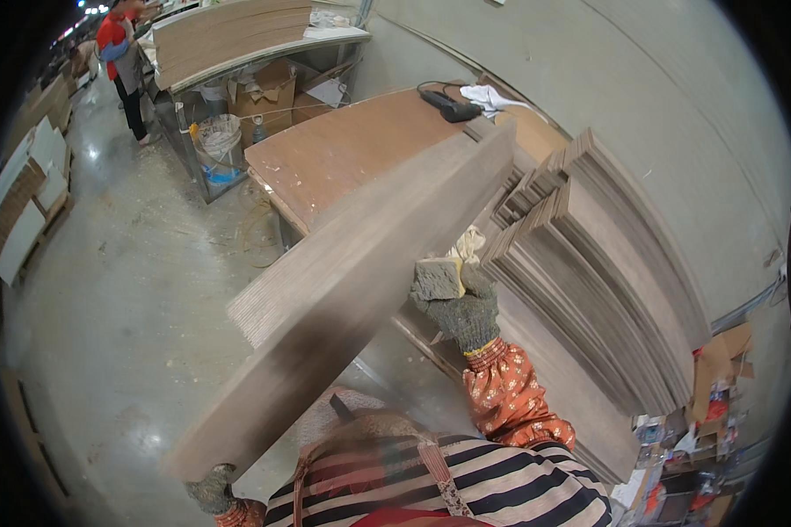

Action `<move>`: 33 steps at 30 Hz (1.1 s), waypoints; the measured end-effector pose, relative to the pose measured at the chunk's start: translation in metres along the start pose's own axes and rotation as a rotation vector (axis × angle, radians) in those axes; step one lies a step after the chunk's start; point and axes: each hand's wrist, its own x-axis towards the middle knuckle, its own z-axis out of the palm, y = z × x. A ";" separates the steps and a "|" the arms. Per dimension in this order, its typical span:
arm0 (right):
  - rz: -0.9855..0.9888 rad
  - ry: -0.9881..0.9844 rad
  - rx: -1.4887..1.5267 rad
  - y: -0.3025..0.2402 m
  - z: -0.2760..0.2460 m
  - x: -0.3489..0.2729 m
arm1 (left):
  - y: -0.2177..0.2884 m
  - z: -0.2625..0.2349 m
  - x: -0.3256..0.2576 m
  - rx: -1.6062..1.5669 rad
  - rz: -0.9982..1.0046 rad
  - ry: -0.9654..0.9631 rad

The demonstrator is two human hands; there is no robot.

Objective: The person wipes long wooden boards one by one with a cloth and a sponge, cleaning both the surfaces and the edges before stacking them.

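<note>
Board (343, 338) prob. stiff, heavyish; hold nr ends. L hand (211, 488) grips 1 end; R hand (462, 312) clutches grey block (436, 279).

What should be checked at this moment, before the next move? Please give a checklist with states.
1. Gloves on both hands: ok; the left hand and right hand wear grey ones.
2. Block in hand: ok; the right hand holds a grey block with a yellow side.
3. Left hand at the near end of the grey-brown board: ok.
4. Left grip secure: cannot tell; fingers partly hidden.
5. Block touching the board: cannot tell from this angle.
6. Black tool clear of both hands: ok.
</note>
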 end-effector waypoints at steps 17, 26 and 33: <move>-0.113 0.105 -0.101 0.004 0.031 0.036 | 0.015 0.018 0.019 -0.170 0.011 -0.042; 0.054 0.105 -0.351 -0.008 0.021 0.042 | 0.116 0.085 0.070 -1.194 -0.490 -0.183; 0.052 0.191 -0.626 0.010 0.023 -0.018 | 0.133 0.114 0.101 -0.995 -0.417 -0.263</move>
